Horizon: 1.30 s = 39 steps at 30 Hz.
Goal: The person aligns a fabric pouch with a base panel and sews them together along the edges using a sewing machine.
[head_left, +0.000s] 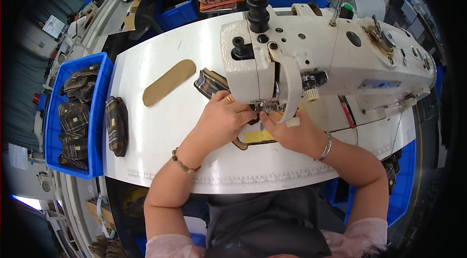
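Observation:
A white sewing machine [311,39] stands over the table, and both my hands meet at its presser foot [265,106]. My left hand [219,119] is closed, its fingertips pinching dark cloth beside the foot. That cloth seems to belong to a plaid fabric pouch [210,82], which shows behind the hand and partly under the machine head. From the other side my right hand [297,131] curls its fingers close to the foot on the same work, most of it hidden. A tan-edged strip [239,144] of the work pokes out below the hands.
On the white table [160,141] lie a tan oval panel [169,83] and another plaid pouch [116,125]. A blue bin [99,156] of plaid pouches stands at the left. Right of the foot is a red cutter [348,113]. Another blue bin [404,185] sits low at the right.

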Tool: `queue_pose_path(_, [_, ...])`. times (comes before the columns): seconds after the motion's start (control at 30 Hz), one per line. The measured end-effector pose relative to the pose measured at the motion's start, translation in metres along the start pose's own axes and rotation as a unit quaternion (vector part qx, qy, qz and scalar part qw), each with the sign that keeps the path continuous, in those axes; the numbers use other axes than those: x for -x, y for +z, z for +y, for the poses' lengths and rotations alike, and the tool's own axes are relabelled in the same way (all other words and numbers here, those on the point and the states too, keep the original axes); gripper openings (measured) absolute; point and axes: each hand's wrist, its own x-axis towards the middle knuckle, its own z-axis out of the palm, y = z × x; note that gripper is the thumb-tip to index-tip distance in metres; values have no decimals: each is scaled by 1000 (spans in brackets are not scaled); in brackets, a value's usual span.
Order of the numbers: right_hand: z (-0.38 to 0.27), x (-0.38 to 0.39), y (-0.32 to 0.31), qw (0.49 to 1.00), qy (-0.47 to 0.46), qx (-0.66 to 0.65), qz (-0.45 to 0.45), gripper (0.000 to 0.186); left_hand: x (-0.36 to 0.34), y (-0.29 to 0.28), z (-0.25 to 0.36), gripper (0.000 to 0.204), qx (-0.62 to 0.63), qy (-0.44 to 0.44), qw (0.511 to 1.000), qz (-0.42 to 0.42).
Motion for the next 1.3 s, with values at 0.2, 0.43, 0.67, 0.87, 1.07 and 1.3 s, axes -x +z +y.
queue_pose_path(0.2, [23,10,-6,853,-145,356,-353,45,-1,1,10,23,-77,20,997,3])
queue_pose_path(0.43, [7,-2,-15,948,-192,231,-104,34,3,10,14,21,-101,13,995,-12])
queue_pose_path(0.67, [5,-3,-15,969,-150,185,-67,21,1,13,21,23,-125,20,992,-17])
queue_pose_path(0.87, [11,-5,-16,979,-140,139,-60,9,-5,10,26,18,-136,26,990,-21])
queue_pose_path(1.07, [12,-4,-26,990,-73,100,-71,12,-1,16,21,22,-148,30,988,3])
queue_pose_path(1.3, [6,-6,-34,975,-108,177,-82,16,4,17,18,24,-124,-8,992,-7])
